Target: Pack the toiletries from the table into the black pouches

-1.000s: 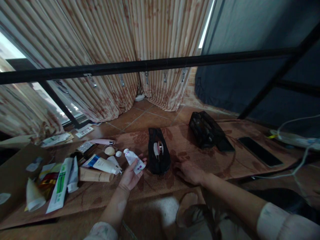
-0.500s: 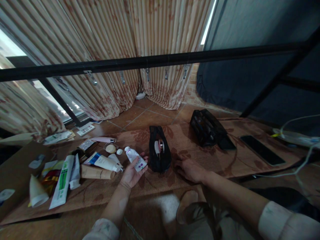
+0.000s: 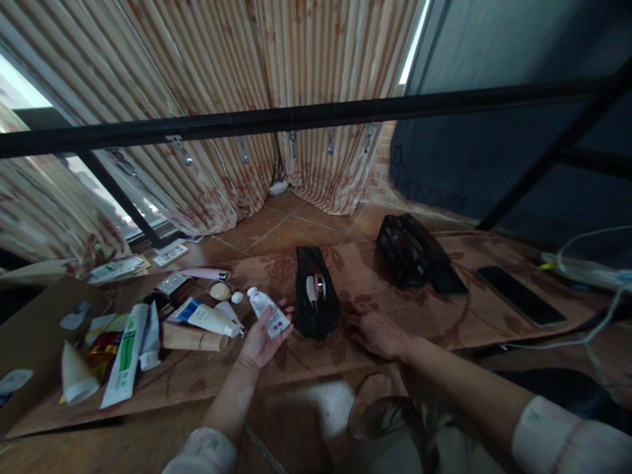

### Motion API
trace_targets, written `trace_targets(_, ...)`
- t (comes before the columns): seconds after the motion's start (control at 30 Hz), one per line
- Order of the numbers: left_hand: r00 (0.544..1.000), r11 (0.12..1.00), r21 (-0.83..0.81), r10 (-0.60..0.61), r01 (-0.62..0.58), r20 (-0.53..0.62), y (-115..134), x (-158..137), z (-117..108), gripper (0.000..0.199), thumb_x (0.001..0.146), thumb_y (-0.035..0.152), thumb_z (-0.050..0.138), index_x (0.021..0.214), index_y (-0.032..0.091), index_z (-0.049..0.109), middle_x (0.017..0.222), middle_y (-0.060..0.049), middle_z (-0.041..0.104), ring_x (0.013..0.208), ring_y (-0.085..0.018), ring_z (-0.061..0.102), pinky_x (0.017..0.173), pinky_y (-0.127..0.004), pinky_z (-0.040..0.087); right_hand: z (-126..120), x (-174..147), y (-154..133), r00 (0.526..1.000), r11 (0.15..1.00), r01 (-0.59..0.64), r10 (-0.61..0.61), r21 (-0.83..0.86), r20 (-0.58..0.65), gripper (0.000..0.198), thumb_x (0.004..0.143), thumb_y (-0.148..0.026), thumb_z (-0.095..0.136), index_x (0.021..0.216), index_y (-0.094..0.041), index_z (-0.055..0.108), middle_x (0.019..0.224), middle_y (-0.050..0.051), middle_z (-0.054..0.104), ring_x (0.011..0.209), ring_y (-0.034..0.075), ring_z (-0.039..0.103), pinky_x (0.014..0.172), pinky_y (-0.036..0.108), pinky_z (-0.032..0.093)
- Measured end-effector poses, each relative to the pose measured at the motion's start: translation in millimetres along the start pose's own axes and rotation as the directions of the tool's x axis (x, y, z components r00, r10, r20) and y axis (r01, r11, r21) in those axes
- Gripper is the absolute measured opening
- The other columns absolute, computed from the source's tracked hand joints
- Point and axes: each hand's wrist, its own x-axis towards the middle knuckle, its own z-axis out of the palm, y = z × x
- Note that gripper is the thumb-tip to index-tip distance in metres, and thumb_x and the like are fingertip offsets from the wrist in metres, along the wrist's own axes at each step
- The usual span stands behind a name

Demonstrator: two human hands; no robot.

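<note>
In my left hand (image 3: 261, 341) lies a small white tube (image 3: 269, 312) with purple print, its thumb over the tube and its cap pointing up and left. To the right of that hand stands a black pouch (image 3: 316, 322), open at the top, with a pink and white item (image 3: 316, 289) inside. My right hand (image 3: 372, 329) rests on the cloth just right of the pouch, fingers slightly bent and loosely apart, holding nothing that I can see. Left of my left hand lie a white and blue tube (image 3: 207, 318) and a tan tube (image 3: 195, 339).
A white and green tube (image 3: 126, 355), other cosmetics and a cardboard box (image 3: 29, 329) are at the left. A second black bag (image 3: 409, 253) and a dark phone (image 3: 519, 295) lie at the right. A black metal bar (image 3: 306, 118) crosses beyond the patterned cloth (image 3: 355, 263).
Both hands, the tube and the pouch keep their places relative to one another. The whole view has shifted very slightly.
</note>
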Motion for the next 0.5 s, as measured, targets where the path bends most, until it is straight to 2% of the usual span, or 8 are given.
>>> trace_targets(0.37,1.000,1.000,-0.007,-0.003,0.003,0.003,0.9,0.1,1.0,0.031,0.093,0.032,0.048,0.113,0.013,0.063,0.096,-0.010,0.071,0.078,-0.016,0.067,0.071,-0.030,0.057,2.3,0.8,1.3,1.000,1.000,0.004,-0.004,-0.020,-0.003,0.021,0.085,-0.020,0.051,0.101,-0.018,0.064,0.119,0.011,0.054,0.103,0.023,0.056,0.085,0.031,0.042)
trace_targets(0.5,1.000,1.000,-0.003,-0.008,0.008,0.013,0.3,1.1,-1.9,0.030,0.091,0.028,0.052,0.115,0.014,0.062,0.095,-0.009,0.071,0.080,-0.015,0.068,0.074,-0.029,0.056,1.7,1.0,1.3,1.000,1.000,0.011,-0.011,-0.021,-0.002,0.020,0.086,-0.020,0.051,0.101,-0.019,0.064,0.117,0.010,0.055,0.106,0.023,0.054,0.088,0.030,0.040)
